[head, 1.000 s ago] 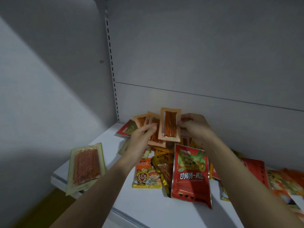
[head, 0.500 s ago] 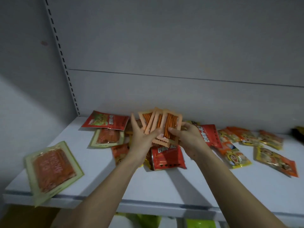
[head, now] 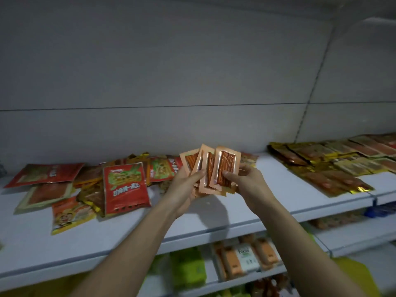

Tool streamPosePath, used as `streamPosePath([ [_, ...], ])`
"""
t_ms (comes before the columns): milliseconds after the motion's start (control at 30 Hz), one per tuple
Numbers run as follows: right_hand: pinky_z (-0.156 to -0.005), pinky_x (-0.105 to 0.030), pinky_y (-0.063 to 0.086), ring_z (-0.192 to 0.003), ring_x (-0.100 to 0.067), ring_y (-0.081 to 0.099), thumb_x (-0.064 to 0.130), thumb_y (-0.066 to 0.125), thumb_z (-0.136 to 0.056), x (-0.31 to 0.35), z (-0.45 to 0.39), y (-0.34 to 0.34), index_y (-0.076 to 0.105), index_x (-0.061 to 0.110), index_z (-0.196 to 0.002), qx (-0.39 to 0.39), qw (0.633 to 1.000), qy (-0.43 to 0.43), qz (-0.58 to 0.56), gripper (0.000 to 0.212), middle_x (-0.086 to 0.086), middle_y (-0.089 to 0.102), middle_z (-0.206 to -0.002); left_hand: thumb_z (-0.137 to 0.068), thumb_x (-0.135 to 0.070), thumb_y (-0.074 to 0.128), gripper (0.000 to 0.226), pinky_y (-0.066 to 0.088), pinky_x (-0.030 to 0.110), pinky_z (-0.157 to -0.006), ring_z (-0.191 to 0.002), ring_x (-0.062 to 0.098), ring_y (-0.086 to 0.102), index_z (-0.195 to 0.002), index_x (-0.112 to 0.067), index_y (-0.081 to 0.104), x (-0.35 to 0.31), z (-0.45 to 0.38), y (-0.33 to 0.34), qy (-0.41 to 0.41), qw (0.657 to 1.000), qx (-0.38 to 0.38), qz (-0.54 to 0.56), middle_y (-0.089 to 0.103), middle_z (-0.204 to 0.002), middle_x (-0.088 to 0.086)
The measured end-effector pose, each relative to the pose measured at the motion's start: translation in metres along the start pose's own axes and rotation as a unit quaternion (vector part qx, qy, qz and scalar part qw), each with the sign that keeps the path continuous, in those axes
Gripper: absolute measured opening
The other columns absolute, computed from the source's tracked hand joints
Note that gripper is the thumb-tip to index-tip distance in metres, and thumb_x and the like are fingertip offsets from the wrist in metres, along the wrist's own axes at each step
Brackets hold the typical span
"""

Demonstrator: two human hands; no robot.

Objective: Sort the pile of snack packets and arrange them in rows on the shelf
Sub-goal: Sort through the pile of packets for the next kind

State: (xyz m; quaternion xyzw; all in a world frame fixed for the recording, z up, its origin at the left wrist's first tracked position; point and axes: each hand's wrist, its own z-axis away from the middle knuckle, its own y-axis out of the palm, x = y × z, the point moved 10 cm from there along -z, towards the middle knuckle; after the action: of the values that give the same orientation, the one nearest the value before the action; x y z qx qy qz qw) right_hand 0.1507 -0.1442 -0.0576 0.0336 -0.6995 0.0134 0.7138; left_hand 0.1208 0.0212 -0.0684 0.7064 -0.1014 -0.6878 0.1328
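White shelf (head: 214, 224) edge runs nearest, with both forearms reaching over it. Above its middle, the left hand (head: 184, 185) and right hand (head: 248, 181) each pinch a fan of orange-bordered spicy-strip packets (head: 211, 168), thumbs on the fronts. The loose pile of snack packets (head: 90, 185) lies left, a large red packet (head: 126, 187) on top. Far right, gold-edged packets (head: 330, 159) lie in overlapping rows.
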Motion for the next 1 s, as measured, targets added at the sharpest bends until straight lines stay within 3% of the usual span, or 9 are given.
streamPosePath([
  [133,-0.072,-0.035,0.059,-0.082,-0.023,0.075,0.002,0.069,-0.089,-0.010,0.025,-0.091,0.066,0.002,-0.102,-0.001,0.998,0.053,-0.020,0.014,-0.011,0.076,-0.089,-0.098,-0.005,0.058,0.029,0.062,0.046,-0.079,-0.098,0.029,0.074,-0.124,-0.018,0.060,0.035,0.008,0.088,-0.017,1.000,-0.005,0.014,0.076,-0.110,0.009],
  [233,-0.063,-0.030,0.057,-0.079,-0.021,0.073,0.002,0.069,-0.089,-0.009,0.043,-0.169,0.064,0.003,-0.104,-0.035,0.997,0.058,-0.042,0.015,-0.013,0.075,-0.093,-0.094,-0.001,0.063,0.035,0.062,0.041,-0.072,-0.100,0.028,0.073,-0.126,-0.014,0.059,0.058,0.012,0.159,-0.010,1.000,0.006,0.016,0.075,-0.111,0.008],
  [433,-0.067,-0.032,0.059,-0.084,-0.020,0.074,0.004,0.066,-0.092,0.006,0.058,-0.295,0.061,0.007,-0.108,-0.087,0.993,0.038,-0.070,0.017,-0.012,0.074,-0.100,-0.097,-0.007,0.061,0.035,0.062,0.044,-0.070,-0.103,0.029,0.073,-0.130,-0.018,0.057,0.095,0.012,0.280,-0.033,0.996,0.048,0.062,0.073,-0.118,0.010],
  [567,-0.088,-0.047,0.058,-0.094,-0.024,0.073,0.008,0.065,-0.093,0.012,0.046,-0.363,0.060,0.008,-0.115,-0.107,0.993,0.019,-0.052,0.022,-0.010,0.075,-0.103,-0.103,-0.018,0.053,0.031,0.056,0.053,-0.093,-0.108,0.032,0.070,-0.133,-0.016,0.059,0.126,-0.002,0.343,-0.086,0.990,0.073,0.083,0.073,-0.118,0.012],
  [667,-0.085,-0.045,0.058,-0.094,-0.024,0.073,0.009,0.064,-0.094,0.012,0.029,-0.410,0.060,0.011,-0.117,-0.129,0.991,0.016,-0.042,0.023,-0.009,0.074,-0.104,-0.105,-0.021,0.048,0.030,0.048,0.057,-0.105,-0.106,0.031,0.071,-0.131,-0.012,0.060,0.144,-0.021,0.386,-0.111,0.985,0.091,0.100,0.074,-0.116,0.013],
  [1000,-0.090,-0.046,0.058,-0.096,-0.028,0.073,0.002,0.063,-0.093,0.009,-0.070,-0.576,0.060,0.004,-0.113,-0.193,0.981,0.021,-0.014,0.020,-0.015,0.073,-0.105,-0.105,-0.019,0.047,0.029,0.059,0.052,-0.085,-0.103,0.029,0.073,-0.133,-0.018,0.057,0.220,-0.125,0.548,-0.136,0.971,0.144,0.136,0.075,-0.114,0.010],
])
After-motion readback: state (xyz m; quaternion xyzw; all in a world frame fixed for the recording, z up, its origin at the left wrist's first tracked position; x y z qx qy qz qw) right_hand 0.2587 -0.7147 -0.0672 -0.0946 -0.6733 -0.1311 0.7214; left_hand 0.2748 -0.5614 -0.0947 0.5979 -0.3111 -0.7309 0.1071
